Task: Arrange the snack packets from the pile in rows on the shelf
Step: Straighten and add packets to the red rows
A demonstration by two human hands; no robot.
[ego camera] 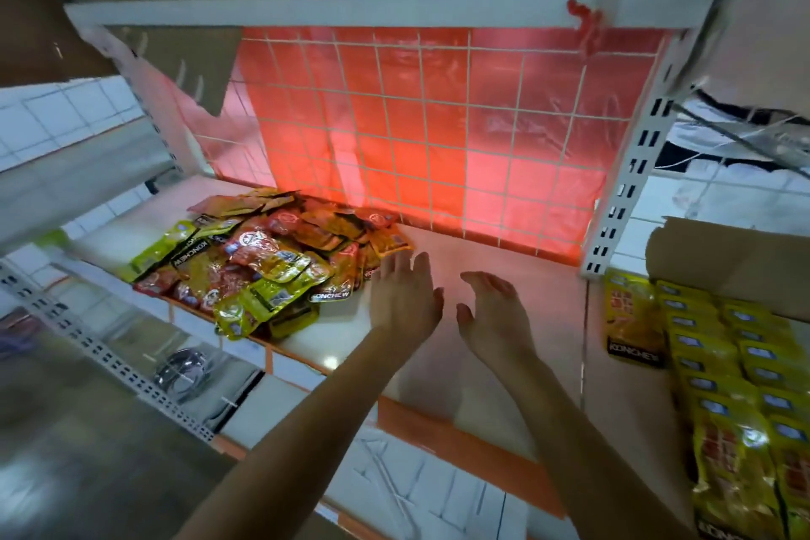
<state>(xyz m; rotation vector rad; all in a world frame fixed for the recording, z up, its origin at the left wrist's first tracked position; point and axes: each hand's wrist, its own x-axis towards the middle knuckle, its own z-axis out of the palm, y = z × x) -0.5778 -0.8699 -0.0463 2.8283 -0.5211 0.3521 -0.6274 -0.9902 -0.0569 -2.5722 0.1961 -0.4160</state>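
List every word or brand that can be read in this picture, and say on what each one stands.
"KONCHEW": on the red packet at the front of the pile.
"KONCHEW": on the left packet of the pile, printed on a dark band and running sideways.
"KONCHEW": on the yellow packet on the right.
The blue labels on the packets are too blurred to read.
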